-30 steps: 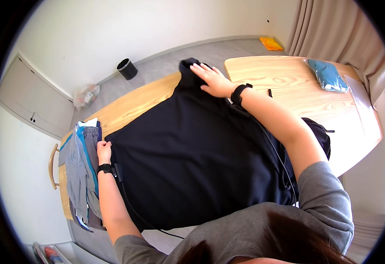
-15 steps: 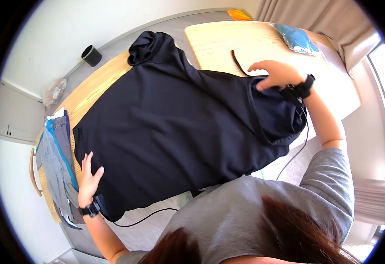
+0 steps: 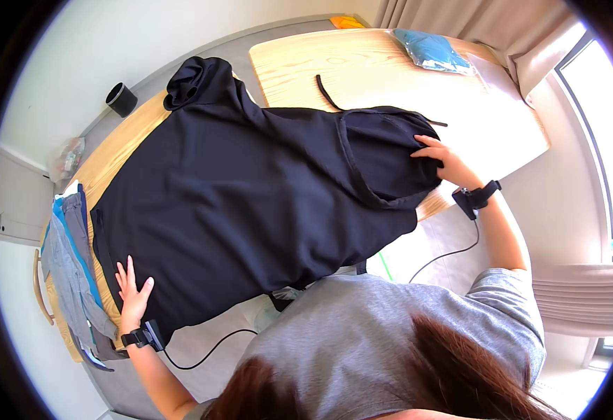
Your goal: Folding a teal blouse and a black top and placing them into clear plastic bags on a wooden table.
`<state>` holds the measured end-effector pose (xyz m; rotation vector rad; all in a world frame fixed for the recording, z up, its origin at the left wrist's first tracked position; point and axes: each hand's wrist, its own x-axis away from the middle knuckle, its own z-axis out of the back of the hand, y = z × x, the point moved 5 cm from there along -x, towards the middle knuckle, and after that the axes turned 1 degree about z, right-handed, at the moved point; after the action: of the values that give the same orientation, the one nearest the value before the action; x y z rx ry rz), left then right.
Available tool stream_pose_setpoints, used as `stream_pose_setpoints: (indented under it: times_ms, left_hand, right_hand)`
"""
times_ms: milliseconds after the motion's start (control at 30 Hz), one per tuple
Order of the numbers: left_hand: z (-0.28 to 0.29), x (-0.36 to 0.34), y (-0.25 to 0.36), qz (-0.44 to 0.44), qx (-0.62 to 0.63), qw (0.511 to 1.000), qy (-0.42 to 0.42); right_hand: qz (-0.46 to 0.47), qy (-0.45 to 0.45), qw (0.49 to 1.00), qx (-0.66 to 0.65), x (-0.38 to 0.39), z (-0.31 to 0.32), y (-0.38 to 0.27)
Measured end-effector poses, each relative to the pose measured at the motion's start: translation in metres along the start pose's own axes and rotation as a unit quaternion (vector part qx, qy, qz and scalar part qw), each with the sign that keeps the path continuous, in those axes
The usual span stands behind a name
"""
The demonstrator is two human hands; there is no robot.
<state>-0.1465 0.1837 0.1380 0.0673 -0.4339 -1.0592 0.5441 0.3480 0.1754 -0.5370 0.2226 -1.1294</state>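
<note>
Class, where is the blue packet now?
In the head view, the blue packet lies at upper right, on the right-hand wooden table, near the beige curtain.

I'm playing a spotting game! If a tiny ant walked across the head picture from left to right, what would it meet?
Curved wooden chair back → pile of grey clothes → person's left hand → black hoodie's hood → person's right hand → bright window.

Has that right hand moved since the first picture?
Yes: against the wooden table, the right hand has moved rightward and nearer the person, to the black hood.
</note>
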Motion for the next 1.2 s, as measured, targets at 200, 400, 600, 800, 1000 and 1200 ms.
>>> stream_pose_setpoints:
  times_ms: [200,400,600,800,1000,1200]
  left_hand:
    - [0.000,-0.001,-0.003,0.000,0.001,1.000,0.013]
    - [0.003,-0.005,-0.003,-0.011,0.028,0.999,0.027]
    - [0.007,-0.010,-0.007,-0.052,0.070,0.996,0.027]
    - [0.009,-0.016,0.007,0.005,-0.006,1.000,0.030]
    - [0.013,-0.023,0.016,0.026,-0.038,0.999,0.000]
    - [0.032,-0.064,0.023,0.017,-0.031,0.999,-0.033]
  right_hand:
    - [0.038,0.086,0.992,-0.088,-0.014,0.042,0.029]
    - [-0.165,0.311,0.594,-0.724,-0.092,0.106,0.108]
    - [-0.050,0.333,0.840,-0.425,-0.122,0.103,0.037]
    - [0.168,0.027,0.985,0.002,-0.200,0.013,-0.082]
    - [-0.075,-0.082,0.969,0.220,-0.281,-0.058,-0.071]
    - [-0.119,-0.114,0.947,0.278,-0.342,-0.062,-0.050]
